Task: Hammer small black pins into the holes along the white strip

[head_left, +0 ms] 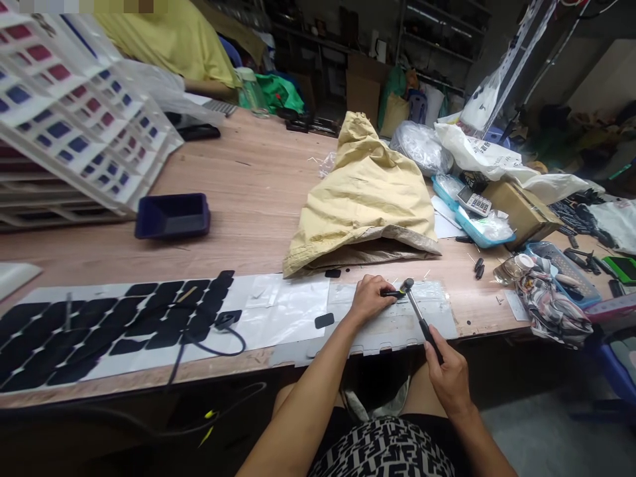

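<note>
My right hand (pixel 450 371) is wrapped round the black grip of a small hammer (pixel 417 309), which has a metal shaft. The hammer's head is up beside the tip of a small black piece (pixel 392 293) with a yellow-green band. My left hand (pixel 370 298) pinches this piece low over a grey board (pixel 434 311); its exact kind is too small to tell, and I cannot tell whether hammer and piece touch. Black rounded pads (pixel 166 331) lie in rows on a white sheet (pixel 278 318) to the left, with a dark cable (pixel 233 351) looped over them.
A tan sack (pixel 368 192) lies beyond my hands, its mouth towards me. Left of it are a dark blue tray (pixel 173 217) and a tilted white crate (pixel 99 112). A jar (pixel 514 268), crumpled cloth (pixel 551 301) and calculator (pixel 474 201) are on the right. Another person (pixel 173 46) sits opposite.
</note>
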`<state>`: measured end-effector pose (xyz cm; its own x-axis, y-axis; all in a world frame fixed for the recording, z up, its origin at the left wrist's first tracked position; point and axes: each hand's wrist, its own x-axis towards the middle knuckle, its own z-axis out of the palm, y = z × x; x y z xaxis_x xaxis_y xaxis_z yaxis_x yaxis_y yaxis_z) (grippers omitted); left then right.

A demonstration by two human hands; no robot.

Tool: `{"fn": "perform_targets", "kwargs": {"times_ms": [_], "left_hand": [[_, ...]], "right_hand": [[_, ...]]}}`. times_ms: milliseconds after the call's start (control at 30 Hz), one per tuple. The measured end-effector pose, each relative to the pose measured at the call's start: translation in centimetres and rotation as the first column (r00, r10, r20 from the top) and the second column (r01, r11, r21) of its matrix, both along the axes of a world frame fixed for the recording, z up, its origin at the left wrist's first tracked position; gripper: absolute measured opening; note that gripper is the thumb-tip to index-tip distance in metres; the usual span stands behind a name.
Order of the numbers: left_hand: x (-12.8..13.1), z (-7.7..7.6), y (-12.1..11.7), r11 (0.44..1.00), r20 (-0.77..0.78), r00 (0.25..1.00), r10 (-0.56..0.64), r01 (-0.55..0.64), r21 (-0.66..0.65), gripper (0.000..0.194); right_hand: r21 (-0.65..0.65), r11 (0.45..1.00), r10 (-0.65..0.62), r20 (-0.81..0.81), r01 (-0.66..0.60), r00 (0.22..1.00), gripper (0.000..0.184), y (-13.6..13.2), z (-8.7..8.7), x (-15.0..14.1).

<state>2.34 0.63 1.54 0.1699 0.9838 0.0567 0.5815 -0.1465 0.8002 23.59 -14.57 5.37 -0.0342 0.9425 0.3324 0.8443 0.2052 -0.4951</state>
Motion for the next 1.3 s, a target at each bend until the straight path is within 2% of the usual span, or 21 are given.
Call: {"fn": "perform_targets", "kwargs": {"times_ms": [167,300,433,567,733,833,933,1000,1100,1200,1300], "left_hand": [[0.0,0.1,0.0,1.0,-0.028,1.0,-0.002,0.003,0.028,0.011],[0.0,0.0,0.0,0.999,-0.022,1.0,-0.007,0.007,0.034,0.013],[0.0,-0.1,0.0,0.999,-0.02,1.0,-0.008,0.008,0.031,0.016],[0.1,-0.4,0.1,0.999,-0.03,1.0,0.007,-0.005,0.04,0.015],[-0.1,0.1,0.1,0.999,-0.026,1.0,-0.015,0.016,0.032,0.016],[-0.6,1.0,-2.1,0.995,0.009,0.996,-0.084,0.083,0.064,0.015],[-0.9,1.4,-6.4,0.963,0.014,0.976,-0.215,0.21,0.167,0.015],[-0.8,1.0,-9.6,0.94,-0.02,0.96,-0.278,0.276,0.201,0.017],[-0.5,0.0,-13.3,0.932,-0.119,0.95,-0.288,0.307,0.192,0.021],[0.0,-0.6,-14.4,0.934,-0.171,0.95,-0.261,0.293,0.205,0.027],[0.2,0.2,-12.6,0.945,-0.102,0.973,-0.206,0.225,0.236,0.027]], "right_hand": [[-0.063,0.997,0.034,-0.01,-0.034,0.999,0.04,0.0,0.1,-1.0],[-0.066,0.998,0.016,-0.017,-0.017,1.0,0.04,0.2,-0.2,-0.9],[-0.062,0.992,-0.112,0.027,0.114,0.993,0.043,0.6,-0.3,0.8],[-0.082,0.956,-0.268,0.136,0.281,0.954,0.047,1.1,-0.8,2.8],[-0.093,0.925,-0.338,0.241,0.368,0.91,0.05,1.4,-2.3,3.9],[-0.092,0.925,-0.339,0.238,0.368,0.91,0.051,1.4,-2.7,3.8],[-0.095,0.924,-0.344,0.221,0.371,0.913,0.051,1.3,-2.8,3.7],[-0.089,0.925,-0.346,0.212,0.371,0.914,0.052,1.3,-2.8,3.7],[-0.075,0.927,-0.347,0.204,0.368,0.915,0.053,1.3,-2.8,3.6],[-0.082,0.925,-0.348,0.207,0.371,0.914,0.052,1.3,-2.7,3.5],[-0.099,0.923,-0.347,0.209,0.373,0.914,0.052,1.4,-2.6,3.5]]}}
